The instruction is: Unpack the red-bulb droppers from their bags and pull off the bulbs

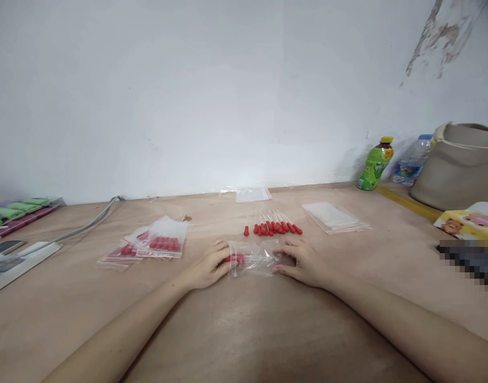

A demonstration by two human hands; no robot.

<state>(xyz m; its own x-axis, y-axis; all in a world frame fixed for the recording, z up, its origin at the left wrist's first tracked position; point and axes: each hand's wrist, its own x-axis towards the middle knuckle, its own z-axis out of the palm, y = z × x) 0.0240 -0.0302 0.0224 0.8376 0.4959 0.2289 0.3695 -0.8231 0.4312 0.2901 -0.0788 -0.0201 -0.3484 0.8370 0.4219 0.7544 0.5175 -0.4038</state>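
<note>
A small clear plastic bag [255, 257] with red-bulbed droppers inside lies on the brown table [244, 330] between my hands. My left hand [208, 266] has its fingers closed on the bag's left end, over the red bulbs. My right hand [300, 259] presses its fingers on the bag's right end. Just beyond the bag lies a row of loose droppers with red bulbs [272, 225]. Filled bags of droppers [158, 242] are piled to the left.
A stack of empty clear bags [335, 217] lies at the right, another [252, 194] by the wall. A green bottle [374, 164], a water bottle [412, 160] and a beige bag [461, 166] stand at the far right. A power strip with cable [24, 256] lies at the left.
</note>
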